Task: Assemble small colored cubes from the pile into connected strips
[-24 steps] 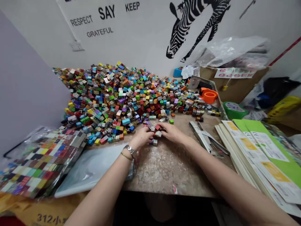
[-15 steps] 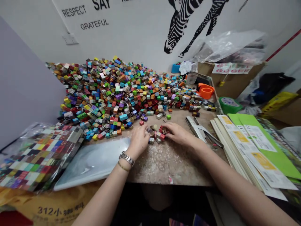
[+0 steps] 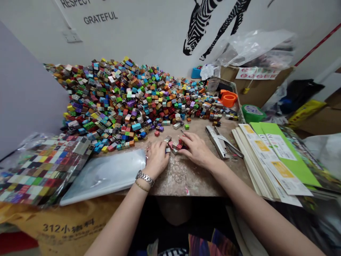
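Observation:
A large heap of small coloured cubes (image 3: 125,96) covers the back half of the worktop (image 3: 183,177). In front of it a little cluster of loose cubes (image 3: 174,145) lies between my two hands. My left hand (image 3: 157,158), with a metal watch on the wrist, rests palm down with curled fingers touching the cluster's left side. On the cluster's right side my right hand (image 3: 195,149) lies with its fingers bent over several cubes. Whether either hand grips a cube is hidden by the fingers.
A metal stapler-like tool (image 3: 220,142) lies right of my right hand, beside a stack of printed cards (image 3: 271,160). Clear plastic bags (image 3: 103,174) and a bag of sorted cubes (image 3: 39,170) lie at the left. An orange tape holder (image 3: 229,99) and green tape (image 3: 252,113) stand behind.
Both hands have drawn a small group of cubes away from the heap toward the table's front edge. The camera has tilted downward.

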{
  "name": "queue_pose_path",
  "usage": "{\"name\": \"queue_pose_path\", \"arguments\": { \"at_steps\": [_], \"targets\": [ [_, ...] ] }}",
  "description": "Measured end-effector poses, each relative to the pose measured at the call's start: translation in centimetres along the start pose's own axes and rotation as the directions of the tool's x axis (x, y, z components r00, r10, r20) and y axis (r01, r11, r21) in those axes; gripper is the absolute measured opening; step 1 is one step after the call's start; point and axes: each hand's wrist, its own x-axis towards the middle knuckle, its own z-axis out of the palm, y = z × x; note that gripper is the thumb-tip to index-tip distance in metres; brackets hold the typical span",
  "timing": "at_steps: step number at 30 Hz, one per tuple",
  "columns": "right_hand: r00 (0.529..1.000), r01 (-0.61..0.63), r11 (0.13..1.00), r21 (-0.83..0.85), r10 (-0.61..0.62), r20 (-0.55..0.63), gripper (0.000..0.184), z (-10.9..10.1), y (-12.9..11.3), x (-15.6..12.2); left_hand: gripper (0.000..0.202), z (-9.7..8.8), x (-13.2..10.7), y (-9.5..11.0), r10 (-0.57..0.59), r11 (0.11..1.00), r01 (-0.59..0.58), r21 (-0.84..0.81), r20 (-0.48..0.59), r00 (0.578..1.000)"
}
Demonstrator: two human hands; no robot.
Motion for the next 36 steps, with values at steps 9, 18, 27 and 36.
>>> {"name": "queue_pose_path", "arguments": {
  "at_steps": [9, 18, 27, 36],
  "targets": [
    [0.994, -0.114, 0.991, -0.071, 0.113, -0.009, 0.026, 0.7, 0.8, 0.7, 0.041, -0.5, -0.5, 1.2, -0.036, 0.996, 0.032, 0.086, 0.049, 0.998],
    [1.000, -0.011, 0.999, -0.053, 0.011, -0.007, 0.035, 0.2, -1.2, 1.0, 0.043, 0.0, -0.7, 1.4, -0.015, 0.996, 0.012, 0.084, 0.042, 0.999],
    [0.993, -0.088, 0.992, -0.094, 0.095, 0.074, 0.021, 1.1, -0.4, 1.8, 0.047, 1.1, -1.7, 1.0, 0.031, 1.000, -0.031, 0.000, -0.021, 0.999],
    [0.993, -0.101, 0.992, -0.070, 0.097, -0.063, 0.030, -0.1, -1.8, 0.6, 0.060, 2.1, -2.2, 0.4, 0.037, 0.980, -0.058, -0.189, -0.112, 0.993]
  ]
}}
